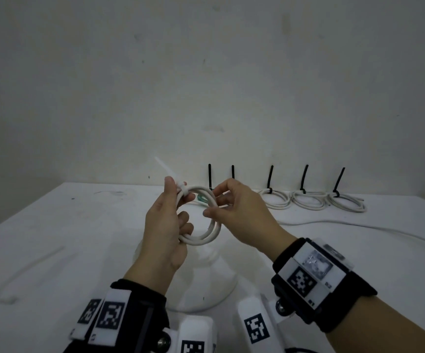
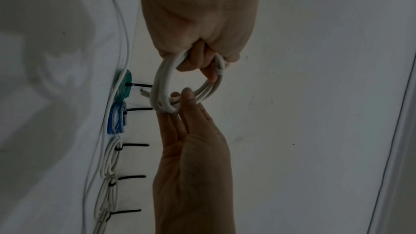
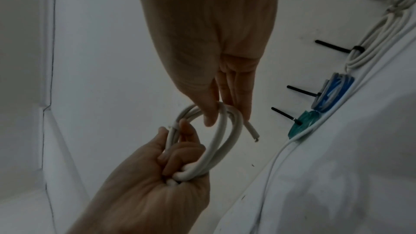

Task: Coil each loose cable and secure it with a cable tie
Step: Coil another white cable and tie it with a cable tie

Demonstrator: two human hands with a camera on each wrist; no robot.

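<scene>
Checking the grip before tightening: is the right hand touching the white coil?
Touching. The right wrist view shows the right hand with its thumb and fingers pinching the white coil strands.

White cable point(image 1: 207, 231) wound into a small coil of a few loops, held up above the counter point(image 1: 79, 225), one cut end point(image 3: 320, 133) sticking free. White cable tie point(image 1: 182, 191) cinched round the coil's top, tail point(image 1: 164, 168) pointing up and away toward the far edge.
</scene>
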